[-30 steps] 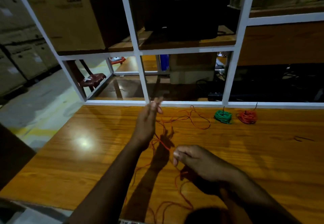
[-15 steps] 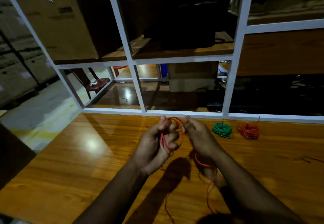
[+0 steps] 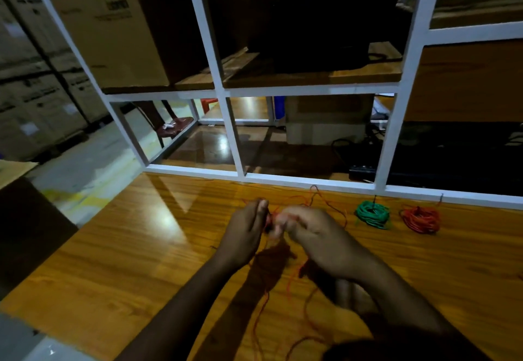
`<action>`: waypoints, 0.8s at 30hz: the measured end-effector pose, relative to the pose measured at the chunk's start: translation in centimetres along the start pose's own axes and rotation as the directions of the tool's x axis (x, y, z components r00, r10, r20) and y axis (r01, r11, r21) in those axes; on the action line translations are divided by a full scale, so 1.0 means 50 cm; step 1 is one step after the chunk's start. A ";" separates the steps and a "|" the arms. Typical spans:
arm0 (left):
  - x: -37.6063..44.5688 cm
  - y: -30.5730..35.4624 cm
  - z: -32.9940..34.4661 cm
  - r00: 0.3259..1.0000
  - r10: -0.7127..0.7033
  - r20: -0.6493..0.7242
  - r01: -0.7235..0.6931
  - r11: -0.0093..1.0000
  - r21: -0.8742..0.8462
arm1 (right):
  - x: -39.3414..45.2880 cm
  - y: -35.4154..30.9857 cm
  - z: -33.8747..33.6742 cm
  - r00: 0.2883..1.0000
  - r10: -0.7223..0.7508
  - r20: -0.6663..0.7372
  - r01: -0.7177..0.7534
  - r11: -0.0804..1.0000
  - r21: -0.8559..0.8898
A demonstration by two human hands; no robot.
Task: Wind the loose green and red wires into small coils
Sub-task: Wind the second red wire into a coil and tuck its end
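Both hands sit lower than half a second ago, fingertips together. Left hand [image 3: 245, 233] fingers straight, red wire [image 3: 288, 284] looped on them; right hand [image 3: 314, 230] pinches it, blurred. Slack trails toward the person. Green coil [image 3: 372, 215], red coil [image 3: 421, 218] right of hands, on table [image 3: 135, 261].

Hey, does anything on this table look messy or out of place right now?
Only the loose red wire: it trails in untidy loops between the hands and toward the table's near edge. The green coil and red coil sit neatly wound.
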State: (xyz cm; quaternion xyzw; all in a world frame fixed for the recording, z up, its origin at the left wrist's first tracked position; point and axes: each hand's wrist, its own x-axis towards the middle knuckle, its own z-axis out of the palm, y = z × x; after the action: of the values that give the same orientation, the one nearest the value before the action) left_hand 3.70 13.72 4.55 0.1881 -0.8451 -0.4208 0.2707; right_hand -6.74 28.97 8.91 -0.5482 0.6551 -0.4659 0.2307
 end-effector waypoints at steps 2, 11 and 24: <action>-0.007 0.011 0.001 0.996 -0.029 0.080 0.041 0.988 -0.148 | 0.013 0.017 -0.017 0.974 0.000 -0.225 0.012 0.999 0.049; 0.004 0.049 -0.082 0.867 0.091 0.491 0.466 0.207 -0.860 | 0.076 0.034 0.058 0.930 0.270 -0.249 -0.225 0.955 0.195; 0.094 -0.107 -0.135 0.984 0.081 0.161 -0.062 0.991 -0.118 | 0.069 -0.046 0.141 0.953 0.278 -0.121 -0.278 0.960 0.017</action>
State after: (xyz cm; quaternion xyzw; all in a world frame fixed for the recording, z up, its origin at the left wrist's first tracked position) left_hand 4.66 3.94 4.98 0.1065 -0.8457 -0.4721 0.2247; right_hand -0.83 23.33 8.37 -0.4210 0.7388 -0.4613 0.2534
